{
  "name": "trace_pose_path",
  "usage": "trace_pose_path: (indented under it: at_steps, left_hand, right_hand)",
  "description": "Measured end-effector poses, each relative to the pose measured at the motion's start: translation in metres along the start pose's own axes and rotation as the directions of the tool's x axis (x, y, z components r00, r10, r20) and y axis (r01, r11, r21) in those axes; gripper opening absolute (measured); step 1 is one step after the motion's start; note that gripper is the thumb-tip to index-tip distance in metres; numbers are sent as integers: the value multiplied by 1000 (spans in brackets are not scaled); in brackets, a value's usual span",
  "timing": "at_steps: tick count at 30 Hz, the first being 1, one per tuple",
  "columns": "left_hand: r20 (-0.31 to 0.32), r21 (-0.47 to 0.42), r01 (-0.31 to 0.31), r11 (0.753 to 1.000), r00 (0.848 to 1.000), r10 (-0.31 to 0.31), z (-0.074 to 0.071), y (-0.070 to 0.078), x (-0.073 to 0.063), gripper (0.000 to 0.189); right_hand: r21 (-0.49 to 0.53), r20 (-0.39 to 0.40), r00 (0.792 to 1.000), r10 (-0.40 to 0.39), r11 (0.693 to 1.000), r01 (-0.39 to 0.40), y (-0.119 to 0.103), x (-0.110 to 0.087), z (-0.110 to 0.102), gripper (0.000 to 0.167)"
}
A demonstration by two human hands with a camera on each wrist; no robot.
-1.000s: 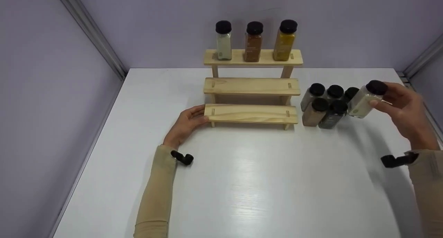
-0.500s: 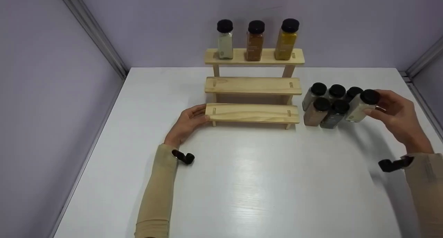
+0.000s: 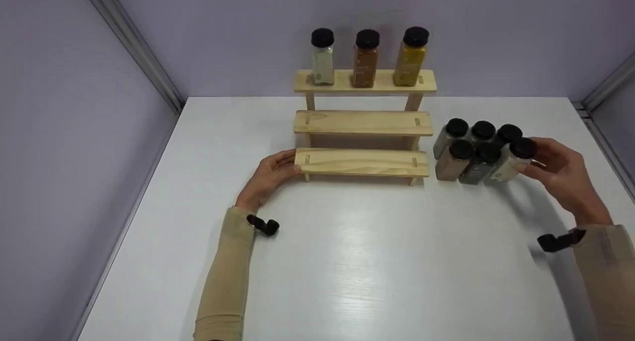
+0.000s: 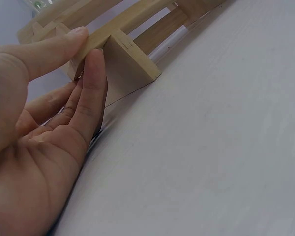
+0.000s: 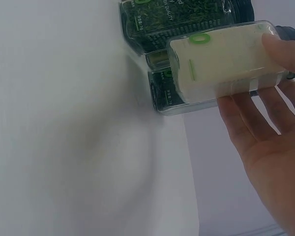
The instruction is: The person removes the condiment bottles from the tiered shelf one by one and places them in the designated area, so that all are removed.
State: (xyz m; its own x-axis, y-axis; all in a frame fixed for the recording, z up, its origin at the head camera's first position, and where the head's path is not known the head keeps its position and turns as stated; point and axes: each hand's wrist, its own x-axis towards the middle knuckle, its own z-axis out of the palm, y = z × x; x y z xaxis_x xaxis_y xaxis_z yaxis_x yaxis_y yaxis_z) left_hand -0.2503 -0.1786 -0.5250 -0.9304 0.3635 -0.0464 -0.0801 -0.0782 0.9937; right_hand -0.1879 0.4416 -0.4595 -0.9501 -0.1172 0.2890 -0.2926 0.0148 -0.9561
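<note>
My left hand (image 3: 265, 178) pinches the left end of the lowest step of a three-tier wooden rack (image 3: 362, 162). In the left wrist view, the thumb of that left hand (image 4: 44, 142) lies over the step's edge, with fingers beneath and beside it. My right hand (image 3: 565, 174) grips a black-capped spice jar of pale powder (image 3: 506, 167), thumb on the near side. The right wrist view shows this pale jar (image 5: 226, 61) close against jars of dark green herbs (image 5: 174, 22). Whether its base touches the table cannot be told.
Several black-capped jars, such as a pinkish-brown one (image 3: 450, 165), stand grouped right of the rack. On the top tier are a pale green jar (image 3: 323, 65), a red-brown jar (image 3: 365, 68) and a yellow jar (image 3: 410, 65). Walls bound the white table (image 3: 357, 261) behind and at the sides.
My right hand has moved the pale jar left, down and nearer, from raised at the right to the group's front right corner. The left hand stays on the rack.
</note>
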Motion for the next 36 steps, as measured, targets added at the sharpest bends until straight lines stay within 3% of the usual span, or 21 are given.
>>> trace_pose_path:
  at_steps: [9,21,36]
  left_hand:
    - [-4,-20,12,1000,1000,-13,2,1,1,60]
    - [-8,19,16,1000,1000,-16,1,2,1,63]
    - [-1,-22,14,1000,1000,-14,1,1,0,60]
  right_hand:
    - [-45,-10,998,57,997,-58,9,-6,-1,52]
    - [-54,21,999,28,998,-27,18,-9,-2,51]
    - [-14,59,998,15,1000,-14,20,-10,0,53]
